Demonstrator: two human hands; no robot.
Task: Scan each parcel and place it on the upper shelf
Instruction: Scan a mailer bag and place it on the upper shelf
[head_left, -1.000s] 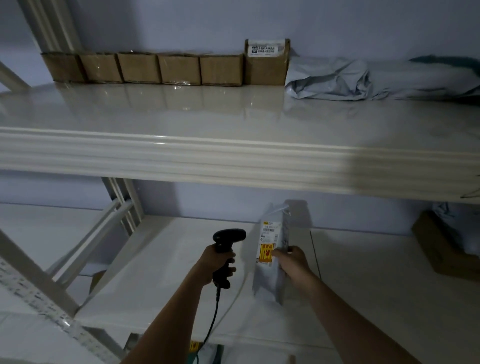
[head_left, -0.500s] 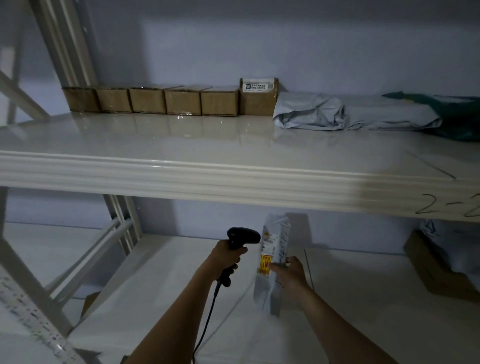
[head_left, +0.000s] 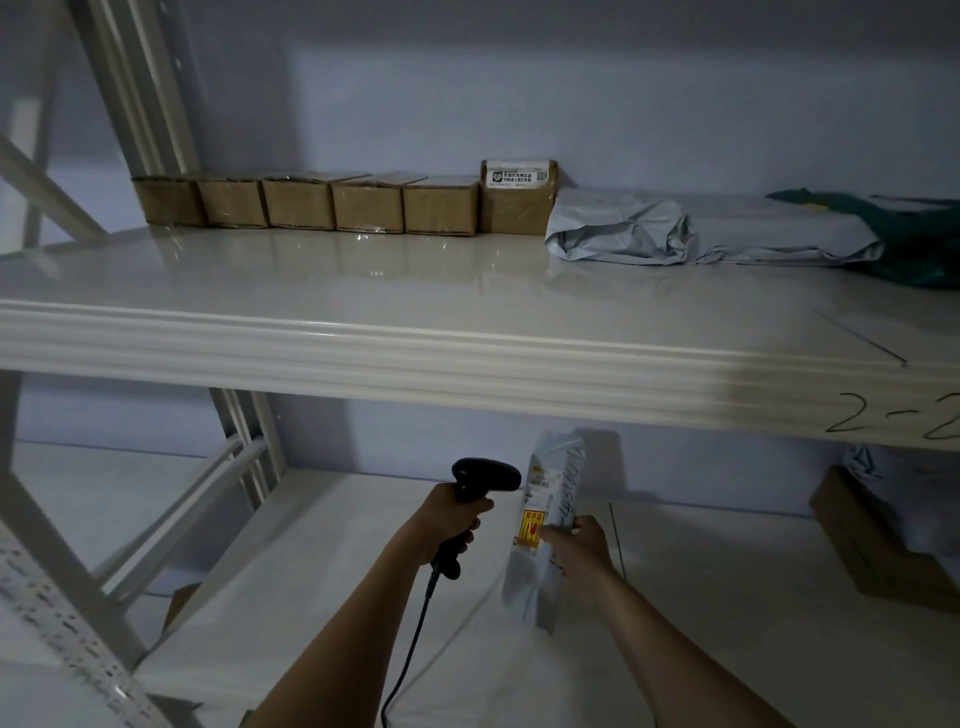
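Observation:
My left hand (head_left: 451, 522) grips a black corded barcode scanner (head_left: 480, 480), its head aimed right at a parcel. My right hand (head_left: 579, 545) holds that grey bag parcel (head_left: 548, 525) upright under the upper shelf (head_left: 415, 358); a white label and a yellow-red sticker face the scanner. On the upper shelf, against the wall, stand several brown cardboard boxes (head_left: 332, 205), one taller box with a white label (head_left: 517, 197), a crumpled grey mailer bag (head_left: 618, 231) and a dark green bag (head_left: 914, 239).
The lower shelf (head_left: 311, 571) lies beneath my hands, with a brown box (head_left: 872, 545) and a grey bag at its right end. Slanted white frame posts (head_left: 67, 577) stand at the left. "2-2" is handwritten on the upper shelf's front edge at right.
The view has tilted upward, showing more of the upper shelf. Scanner and parcel have risen slightly toward the shelf edge, still held side by side.

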